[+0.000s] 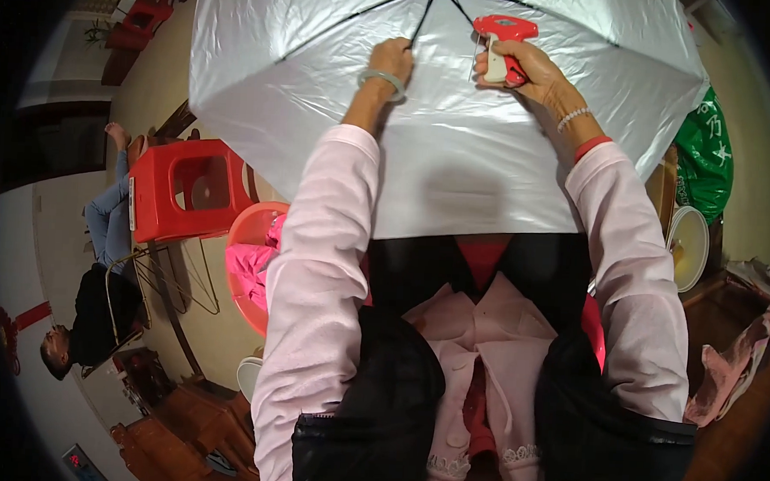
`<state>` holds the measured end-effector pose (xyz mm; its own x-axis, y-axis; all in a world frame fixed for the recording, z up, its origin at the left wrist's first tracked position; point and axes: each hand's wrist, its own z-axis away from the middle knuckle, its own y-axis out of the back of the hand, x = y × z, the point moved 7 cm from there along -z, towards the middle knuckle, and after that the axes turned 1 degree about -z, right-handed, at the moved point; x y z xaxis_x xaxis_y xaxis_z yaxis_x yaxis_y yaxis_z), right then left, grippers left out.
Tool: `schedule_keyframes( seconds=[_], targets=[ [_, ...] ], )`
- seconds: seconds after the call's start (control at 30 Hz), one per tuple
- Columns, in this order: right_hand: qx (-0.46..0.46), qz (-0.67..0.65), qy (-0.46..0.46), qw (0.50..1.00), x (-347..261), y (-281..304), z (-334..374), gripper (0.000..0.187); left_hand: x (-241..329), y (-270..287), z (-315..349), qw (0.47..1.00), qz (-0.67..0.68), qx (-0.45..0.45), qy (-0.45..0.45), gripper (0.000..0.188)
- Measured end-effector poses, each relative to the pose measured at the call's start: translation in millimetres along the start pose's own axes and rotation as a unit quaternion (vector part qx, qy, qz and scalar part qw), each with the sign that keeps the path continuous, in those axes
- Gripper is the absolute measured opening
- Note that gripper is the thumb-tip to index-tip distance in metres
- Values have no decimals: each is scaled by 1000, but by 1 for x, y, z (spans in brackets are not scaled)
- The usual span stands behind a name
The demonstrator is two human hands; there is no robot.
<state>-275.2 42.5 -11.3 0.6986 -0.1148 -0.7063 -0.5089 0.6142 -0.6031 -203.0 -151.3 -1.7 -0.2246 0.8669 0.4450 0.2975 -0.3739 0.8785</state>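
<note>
A silver umbrella canopy (483, 167) lies spread in front of me with its inner side up, its dark thin ribs (343, 25) fanning out from a hub at the upper edge. My left hand (392, 62), a pale bangle on its wrist, is closed on one rib near the middle of the canopy. To the right, my right hand (530, 68) grips a red and white tagging gun (508, 29) by its handle, above the silver cloth. The gun's thin needle points down toward the fabric; whether it touches cannot be told.
At the left stand a red plastic stool (151, 192) and a pink basin (235, 298) holding bright pink cloth (250, 271). Beyond them a person (99, 297) reclines on a chair. On the right are a green bag (706, 160) and a white bucket (687, 249).
</note>
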Motion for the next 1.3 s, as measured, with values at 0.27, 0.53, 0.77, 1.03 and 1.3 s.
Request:
schedule_keyframes(
  seconds=[0.27,0.53,0.77,1.03,1.3],
  targets=[
    [38,61,76,995,3,-14,-10,21,15,18,-14,996,-23,63,64,28],
    [92,82,65,990,24,-40,-20,20,2,-28,6,948,285,12,143,33],
    [84,16,62,994,29,-44,-21,13,5,-24,1,966,232,32,105,32],
    [54,16,20,998,20,-56,10,15,10,-29,-5,967,237,19,91,33],
    [-13,51,-51,997,39,-87,140,28,0,-31,3,968,227,45,97,31]
  ],
)
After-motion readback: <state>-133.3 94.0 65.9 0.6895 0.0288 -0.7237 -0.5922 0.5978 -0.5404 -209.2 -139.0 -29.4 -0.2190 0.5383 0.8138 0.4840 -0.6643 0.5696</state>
